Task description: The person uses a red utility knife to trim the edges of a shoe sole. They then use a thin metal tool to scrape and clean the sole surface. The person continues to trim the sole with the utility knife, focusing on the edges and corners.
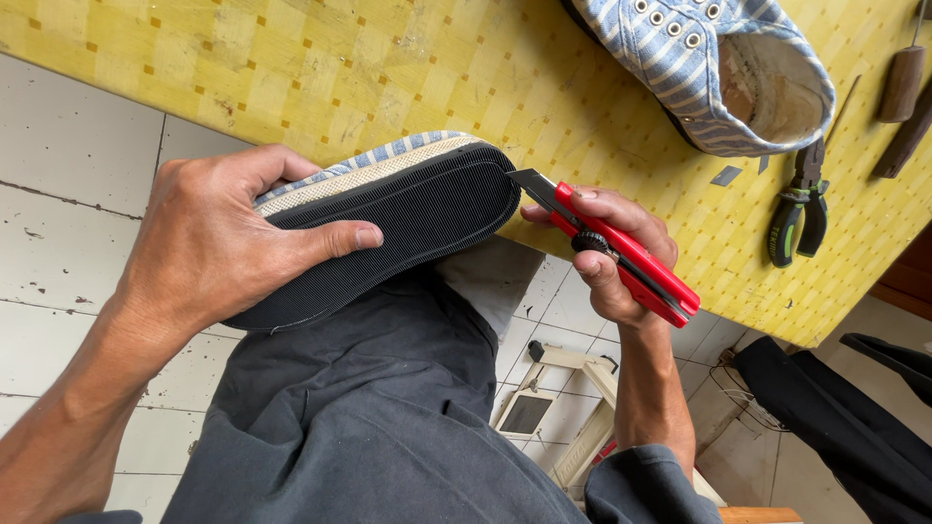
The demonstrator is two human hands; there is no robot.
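Observation:
My left hand point(218, 243) grips a blue-and-white striped canvas shoe point(417, 199) turned sole-up, its black ribbed sole facing me, resting on my knee in dark grey trousers point(379, 388). My thumb lies across the sole. My right hand point(607, 252) holds a red utility knife point(631, 257). Its blade tip point(529, 181) touches the edge of the sole at the shoe's end, where the black rubber meets the pale rim.
A yellow checked table point(388, 68) lies ahead. On it stand the matching striped shoe point(718, 68), green-handled pliers point(798, 209), wooden-handled tools point(903, 92) and a small loose blade point(725, 176). White floor tiles are on the left; a white stool frame point(582, 408) is below.

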